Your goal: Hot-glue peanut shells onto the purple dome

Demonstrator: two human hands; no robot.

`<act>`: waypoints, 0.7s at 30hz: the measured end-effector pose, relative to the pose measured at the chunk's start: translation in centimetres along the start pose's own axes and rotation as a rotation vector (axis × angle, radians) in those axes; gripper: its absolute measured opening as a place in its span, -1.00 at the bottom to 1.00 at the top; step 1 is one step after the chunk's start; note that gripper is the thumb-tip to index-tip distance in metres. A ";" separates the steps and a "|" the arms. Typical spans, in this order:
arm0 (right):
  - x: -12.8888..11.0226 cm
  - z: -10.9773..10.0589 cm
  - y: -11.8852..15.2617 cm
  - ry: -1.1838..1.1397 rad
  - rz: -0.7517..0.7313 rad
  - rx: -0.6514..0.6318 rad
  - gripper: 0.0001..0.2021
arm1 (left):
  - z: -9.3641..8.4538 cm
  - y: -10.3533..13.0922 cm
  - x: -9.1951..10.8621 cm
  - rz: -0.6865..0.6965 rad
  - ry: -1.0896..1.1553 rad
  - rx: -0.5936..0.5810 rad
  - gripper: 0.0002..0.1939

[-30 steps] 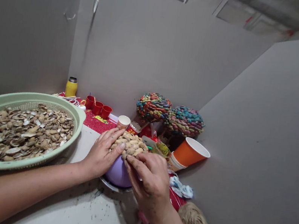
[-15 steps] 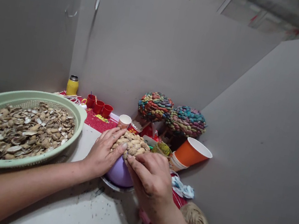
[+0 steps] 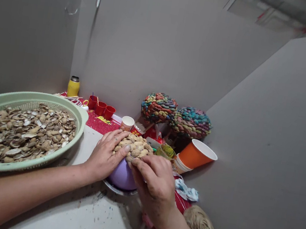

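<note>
A smooth purple ball [image 3: 122, 176], perhaps a balloon, rests in a shallow metal bowl [image 3: 116, 191]. Its upper part is covered with a layer of peanut shells [image 3: 135, 145]. My left hand [image 3: 106, 154] lies against the left side of this layer, fingers stretched over the shells and thumb towards the front. At the layer's front right edge, my right hand [image 3: 156, 181] has its thumb and forefinger pinched together on a peanut shell [image 3: 130, 159], partly hidden by the fingertips.
A green colander [image 3: 83, 118] of loose shells stands left. Red cups [image 3: 100, 108], a yellow bottle [image 3: 73, 86] and two colourful shell-covered balls [image 3: 159, 108] are behind. To the right are orange paper cups [image 3: 191, 154], a stained cloth [image 3: 186, 190] and a twine ball [image 3: 201, 227].
Both hands stay at nearly the same places on the shell layer. The right fingertips have shifted very slightly, and the whole view has moved a little.
</note>
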State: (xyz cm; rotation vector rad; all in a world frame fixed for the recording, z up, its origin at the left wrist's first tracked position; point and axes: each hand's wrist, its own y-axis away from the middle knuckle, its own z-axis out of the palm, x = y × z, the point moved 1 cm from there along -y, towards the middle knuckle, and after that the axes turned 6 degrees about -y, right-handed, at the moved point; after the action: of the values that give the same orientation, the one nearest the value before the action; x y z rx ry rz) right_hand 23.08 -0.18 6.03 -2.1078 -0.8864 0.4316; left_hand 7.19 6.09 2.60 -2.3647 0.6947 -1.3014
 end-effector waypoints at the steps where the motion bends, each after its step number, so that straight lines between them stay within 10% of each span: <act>1: 0.1 0.0 0.0 0.005 -0.005 0.002 -0.89 | 0.0 0.0 0.0 0.003 -0.001 0.002 -0.54; 21: -1.5 0.7 1.9 0.097 -0.094 0.034 -0.83 | 0.0 0.2 -0.1 0.017 -0.011 0.019 -0.57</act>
State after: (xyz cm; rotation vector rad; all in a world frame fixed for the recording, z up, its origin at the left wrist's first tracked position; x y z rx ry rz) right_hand 22.50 -1.68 4.10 -2.0287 -0.9113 0.2906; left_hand 7.08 5.95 2.44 -2.3443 0.6937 -1.2812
